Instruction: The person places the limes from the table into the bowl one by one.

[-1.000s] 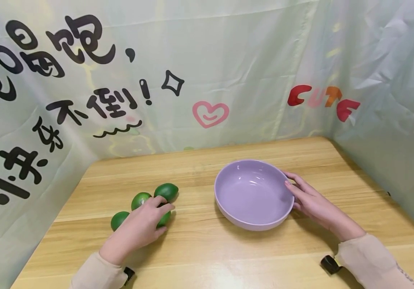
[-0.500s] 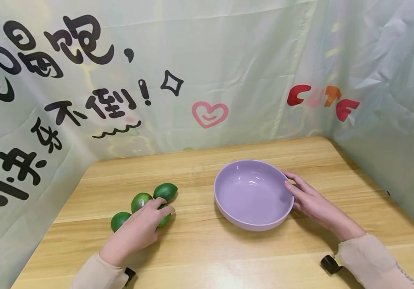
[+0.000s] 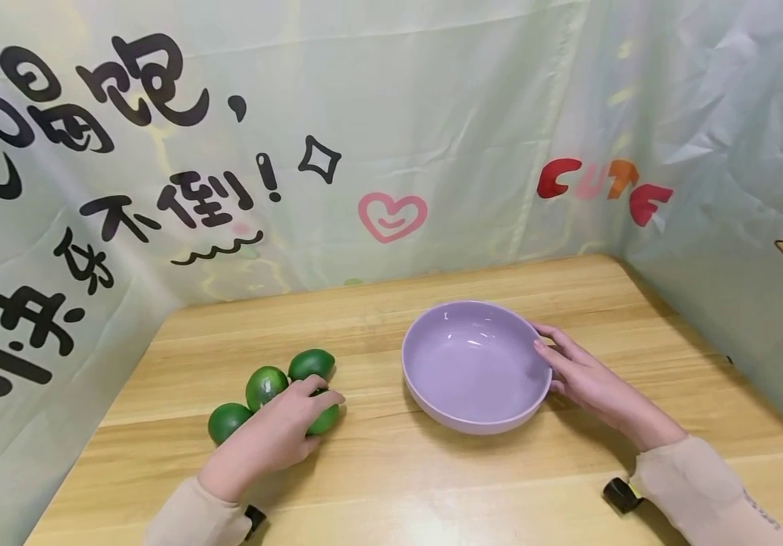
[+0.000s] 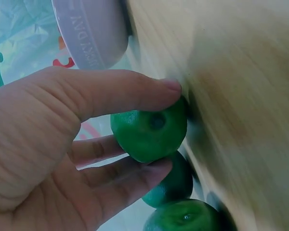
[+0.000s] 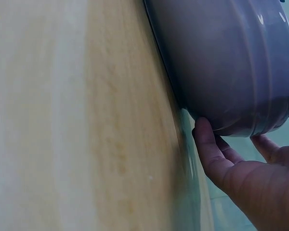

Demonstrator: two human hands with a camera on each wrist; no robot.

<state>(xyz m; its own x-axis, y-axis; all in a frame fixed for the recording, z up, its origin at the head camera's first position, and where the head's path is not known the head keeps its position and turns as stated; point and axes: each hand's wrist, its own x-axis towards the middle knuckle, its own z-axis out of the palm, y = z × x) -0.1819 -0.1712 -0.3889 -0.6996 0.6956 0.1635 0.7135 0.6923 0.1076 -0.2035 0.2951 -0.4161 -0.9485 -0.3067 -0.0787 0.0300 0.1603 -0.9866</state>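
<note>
My left hand (image 3: 282,428) is at the left of the table, its thumb and fingers around a green lime (image 4: 151,132). In the left wrist view the thumb lies across one side of that lime and fingertips meet the other. Beside it in the head view are three more: a lime (image 3: 312,364) behind, a lime (image 3: 266,387) near the knuckles and a lime (image 3: 229,422) left of the wrist. My right hand (image 3: 586,379) holds the right side of a lavender bowl (image 3: 476,371), with fingers at its rim and outer wall. Nothing lies inside the bowl.
The wooden table (image 3: 391,485) runs back to a pale printed curtain (image 3: 473,136), which also hangs on both sides. A small black device (image 3: 620,495) sits at the right cuff, and another black device (image 3: 255,522) at the left cuff.
My left hand has shifted slightly right along with the lime in its fingers, which has come away from the others a little. The right hand and bowl stay put; the head view has turned slightly.
</note>
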